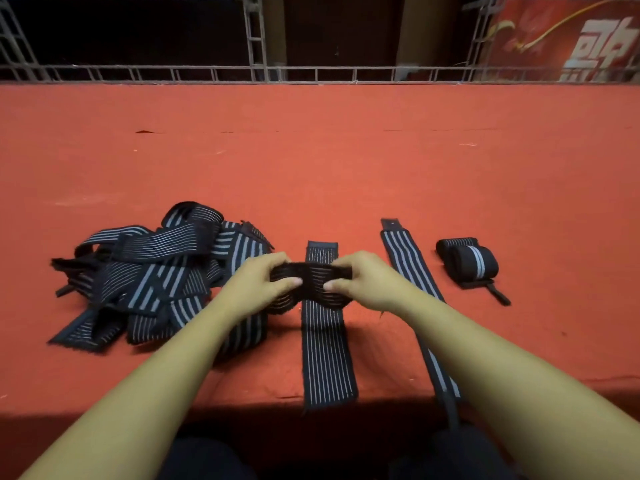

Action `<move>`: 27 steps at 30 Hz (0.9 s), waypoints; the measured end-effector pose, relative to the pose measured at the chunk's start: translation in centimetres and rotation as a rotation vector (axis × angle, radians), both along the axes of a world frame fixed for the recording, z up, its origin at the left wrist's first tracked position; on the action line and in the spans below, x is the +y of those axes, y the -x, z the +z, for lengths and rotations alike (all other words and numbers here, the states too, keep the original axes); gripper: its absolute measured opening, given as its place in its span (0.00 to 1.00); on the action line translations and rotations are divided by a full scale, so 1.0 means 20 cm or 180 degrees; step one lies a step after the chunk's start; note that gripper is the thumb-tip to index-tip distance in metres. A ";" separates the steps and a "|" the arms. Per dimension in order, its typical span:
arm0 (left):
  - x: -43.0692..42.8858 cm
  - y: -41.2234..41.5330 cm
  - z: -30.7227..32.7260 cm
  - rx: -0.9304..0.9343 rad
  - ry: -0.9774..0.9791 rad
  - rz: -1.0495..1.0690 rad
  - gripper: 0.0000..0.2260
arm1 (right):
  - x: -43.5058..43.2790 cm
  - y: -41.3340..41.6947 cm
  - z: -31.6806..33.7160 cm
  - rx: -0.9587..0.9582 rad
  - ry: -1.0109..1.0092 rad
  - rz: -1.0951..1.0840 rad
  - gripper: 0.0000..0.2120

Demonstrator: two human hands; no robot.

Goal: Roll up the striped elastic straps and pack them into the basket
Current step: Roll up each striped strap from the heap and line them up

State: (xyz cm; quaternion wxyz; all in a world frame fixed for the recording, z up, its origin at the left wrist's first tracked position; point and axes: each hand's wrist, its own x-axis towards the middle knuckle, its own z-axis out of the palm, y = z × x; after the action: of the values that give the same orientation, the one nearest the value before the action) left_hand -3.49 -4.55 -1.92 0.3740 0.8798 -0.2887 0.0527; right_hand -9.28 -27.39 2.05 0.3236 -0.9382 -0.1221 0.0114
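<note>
Forearms [138, 393] converged where left hand [258, 284] and right hand [369, 280] each pinched the half-rolled strap [311, 277]; uneven thumb pressure would likely have skewed or loosened it.

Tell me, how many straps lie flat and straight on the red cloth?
2. The middle strap lies at centre, reaching the near edge; the right strap lies beside it, left of the roll. The pile at left may hide more.
</note>
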 end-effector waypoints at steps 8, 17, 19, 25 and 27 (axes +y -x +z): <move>0.20 -0.05 -0.14 0.0174 -0.0761 0.0444 0.12 | -0.02 0.02 0.11 0.0319 -0.1801 -0.0505 0.08; 0.27 -0.09 -0.08 -0.0289 -0.0628 0.0546 0.04 | -0.12 -0.05 -0.03 0.0632 -0.0017 -0.0857 0.05; 0.26 -0.08 -0.06 -0.0505 -0.0650 0.0353 0.03 | -0.11 -0.05 -0.03 0.0720 0.0598 -0.0618 0.24; 0.15 -0.06 0.00 -0.0780 -0.0944 0.0086 0.12 | 0.24 -0.01 -0.02 0.0135 0.0131 0.0189 0.33; 0.13 -0.06 0.01 -0.0907 -0.0888 0.0196 0.16 | 0.32 -0.03 -0.07 -0.0016 0.0168 0.0069 0.20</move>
State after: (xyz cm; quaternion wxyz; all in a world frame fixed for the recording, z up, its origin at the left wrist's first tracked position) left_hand -2.21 -1.87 -1.82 0.2021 0.9151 -0.3162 0.1476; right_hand -8.63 -21.09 0.72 0.2983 -0.9451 -0.1326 0.0158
